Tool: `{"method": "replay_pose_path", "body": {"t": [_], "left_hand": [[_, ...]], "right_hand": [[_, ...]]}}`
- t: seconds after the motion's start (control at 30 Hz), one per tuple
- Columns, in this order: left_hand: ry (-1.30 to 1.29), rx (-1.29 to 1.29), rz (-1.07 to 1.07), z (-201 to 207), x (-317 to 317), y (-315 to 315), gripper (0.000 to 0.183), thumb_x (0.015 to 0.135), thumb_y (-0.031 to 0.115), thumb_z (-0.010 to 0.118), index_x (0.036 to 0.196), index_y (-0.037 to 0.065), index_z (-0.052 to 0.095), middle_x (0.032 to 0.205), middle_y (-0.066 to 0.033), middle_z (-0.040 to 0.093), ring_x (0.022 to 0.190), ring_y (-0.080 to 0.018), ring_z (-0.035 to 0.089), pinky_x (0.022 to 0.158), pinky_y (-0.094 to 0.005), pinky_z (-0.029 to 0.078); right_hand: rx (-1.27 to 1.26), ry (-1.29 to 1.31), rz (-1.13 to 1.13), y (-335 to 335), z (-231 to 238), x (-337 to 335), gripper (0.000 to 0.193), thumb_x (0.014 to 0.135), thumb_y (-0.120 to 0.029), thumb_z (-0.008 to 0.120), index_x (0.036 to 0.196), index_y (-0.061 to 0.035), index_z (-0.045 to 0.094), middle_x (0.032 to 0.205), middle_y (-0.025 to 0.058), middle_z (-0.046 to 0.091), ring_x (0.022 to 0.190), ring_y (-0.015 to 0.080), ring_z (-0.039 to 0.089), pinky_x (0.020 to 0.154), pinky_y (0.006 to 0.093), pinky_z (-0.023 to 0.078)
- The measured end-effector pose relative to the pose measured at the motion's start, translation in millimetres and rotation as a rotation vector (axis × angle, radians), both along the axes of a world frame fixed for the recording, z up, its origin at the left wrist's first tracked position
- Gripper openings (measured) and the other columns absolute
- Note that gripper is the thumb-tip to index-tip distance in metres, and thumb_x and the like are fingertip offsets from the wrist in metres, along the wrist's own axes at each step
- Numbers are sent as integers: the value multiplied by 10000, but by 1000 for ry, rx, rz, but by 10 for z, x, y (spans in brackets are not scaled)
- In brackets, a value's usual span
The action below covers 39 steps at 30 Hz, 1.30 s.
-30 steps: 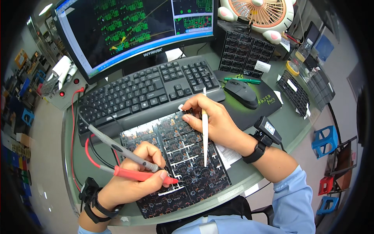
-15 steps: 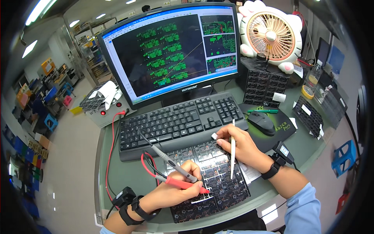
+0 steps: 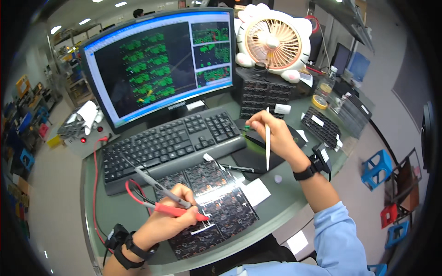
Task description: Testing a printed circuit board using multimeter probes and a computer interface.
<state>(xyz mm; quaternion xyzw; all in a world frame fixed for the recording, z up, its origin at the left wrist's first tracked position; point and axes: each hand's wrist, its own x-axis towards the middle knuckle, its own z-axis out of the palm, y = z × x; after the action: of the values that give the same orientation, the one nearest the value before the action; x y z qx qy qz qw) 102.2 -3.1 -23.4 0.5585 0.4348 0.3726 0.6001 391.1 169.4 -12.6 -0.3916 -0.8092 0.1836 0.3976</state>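
Note:
My left hand (image 3: 166, 224) is closed around two test probes, a red probe (image 3: 175, 210) and a grey probe (image 3: 159, 187). The red probe's tip points down at a panel of dark circuit boards (image 3: 230, 214), close to a white line; contact cannot be made out. My right hand (image 3: 278, 138) is raised over the mouse pad, holding a slim white stick-like tool (image 3: 268, 149) that hangs downward. Its fingertips are at a green pen (image 3: 247, 127), partly hidden, beside the black mouse (image 3: 256, 138); whether they grip the pen is unclear.
Behind the panel stand a keyboard (image 3: 170, 142) and a monitor (image 3: 156, 69) showing green layouts. A dark pen (image 3: 237, 168) and white paper (image 3: 256, 192) lie right of the panel. Farther back are a fan (image 3: 271, 41) on dark board stacks and a bottle (image 3: 325, 85). A red cable (image 3: 95, 184) runs left.
My right hand has moved from above the panel up and right to the green pen, still holding the white tool. My left hand stays over the panel with both probes. The view has shifted right.

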Motion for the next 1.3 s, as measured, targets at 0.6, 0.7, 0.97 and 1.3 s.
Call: {"method": "replay_pose_path", "body": {"t": [0.6, 0.7, 0.97, 1.3], "left_hand": [[73, 33, -48, -13, 51, -1, 195, 910, 122, 568, 970, 67, 391, 855, -11, 517, 711, -62, 555, 633, -219, 464], [36, 68, -51, -55, 54, -2, 191, 908, 121, 562, 973, 66, 391, 855, -9, 517, 713, -60, 557, 633, -221, 464], [79, 88, -11, -52, 17, 12, 200, 891, 114, 579, 956, 56, 400, 787, -11, 528, 650, -58, 547, 574, -223, 457], [30, 398, 141, 54, -25, 106, 310, 887, 241, 411, 933, -21, 569, 1093, -159, 541, 760, -163, 590, 726, -275, 481]], "right_hand": [[210, -300, 636, -121, -112, -1562, 122, 848, -177, 538, 942, -121, 593, 915, 91, 620, 959, 280, 559, 837, 381, 434], [336, -349, 613, -87, -251, -1720, 100, 842, -168, 550, 923, -121, 583, 883, 44, 619, 946, 254, 557, 813, 361, 405], [192, -461, 363, -202, -23, -1141, 174, 866, -275, 604, 916, -112, 574, 784, 108, 640, 791, 332, 633, 662, 459, 470], [-285, -112, 445, -248, 101, -687, 177, 827, -133, 697, 923, -56, 569, 798, 63, 620, 737, 149, 628, 650, 325, 496]]}}
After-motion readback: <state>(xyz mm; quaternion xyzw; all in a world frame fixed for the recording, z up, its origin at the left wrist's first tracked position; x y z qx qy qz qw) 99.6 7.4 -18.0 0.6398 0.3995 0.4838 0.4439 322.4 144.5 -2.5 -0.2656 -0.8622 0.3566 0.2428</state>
